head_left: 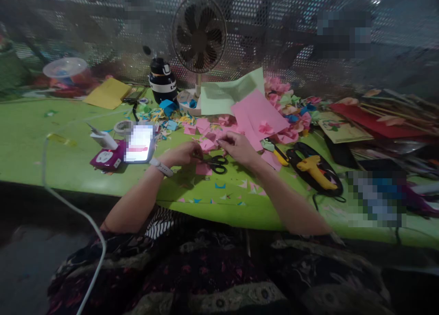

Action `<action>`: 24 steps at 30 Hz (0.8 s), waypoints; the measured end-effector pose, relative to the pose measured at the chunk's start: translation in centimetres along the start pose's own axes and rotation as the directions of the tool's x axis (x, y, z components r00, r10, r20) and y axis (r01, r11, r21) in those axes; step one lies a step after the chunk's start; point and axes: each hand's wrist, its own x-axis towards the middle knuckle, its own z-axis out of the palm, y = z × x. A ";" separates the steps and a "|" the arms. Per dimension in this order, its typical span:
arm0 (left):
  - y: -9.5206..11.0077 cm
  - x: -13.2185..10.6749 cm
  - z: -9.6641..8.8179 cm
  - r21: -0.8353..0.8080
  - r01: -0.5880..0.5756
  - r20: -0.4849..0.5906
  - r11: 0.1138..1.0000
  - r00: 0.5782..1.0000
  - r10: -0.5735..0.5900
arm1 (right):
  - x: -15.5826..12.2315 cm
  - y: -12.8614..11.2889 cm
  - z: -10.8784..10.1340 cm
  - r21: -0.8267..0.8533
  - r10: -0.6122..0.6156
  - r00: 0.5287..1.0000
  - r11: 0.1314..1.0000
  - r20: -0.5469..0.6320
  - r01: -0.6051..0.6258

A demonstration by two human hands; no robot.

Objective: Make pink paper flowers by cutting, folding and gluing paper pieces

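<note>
Black-handled scissors [218,165] lie on the green table, loops toward the right. My left hand [185,153], with a white watch [161,167] on the wrist, is curled beside the scissors, near their blade end. What its closed fingers hold, if anything, is hidden. Just right of the scissors, my right hand [237,146] has thumb and fingertips pinched together next to the pink paper pieces [209,144]. Anything between those fingertips is too small to name. A flat pink paper square [203,169] sits below my left hand, partly under the scissors.
Small paper scraps [220,186] dot the front edge. A lit phone [140,143] and a purple device [107,158] stand left. Behind are a fan [199,36], a black bottle [163,84] and pink sheets [259,116]. A yellow glue gun [317,171] rests right.
</note>
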 end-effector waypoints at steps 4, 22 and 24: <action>0.2 0.0 -0.2 0.031 -0.039 0.096 0.999 0.995 0.036 | 0.3 0.3 -0.3 0.058 -0.053 0.998 0.997 -0.017 0.054; 2.7 -0.6 4.7 -0.076 -0.107 0.112 0.991 0.987 0.116 | 0.3 0.3 -0.6 0.122 -0.054 0.999 0.991 -0.004 0.054; 2.6 -0.7 4.6 0.079 -0.100 0.026 0.992 0.995 0.098 | 0.3 0.4 -0.8 0.126 -0.054 0.998 0.990 -0.031 0.058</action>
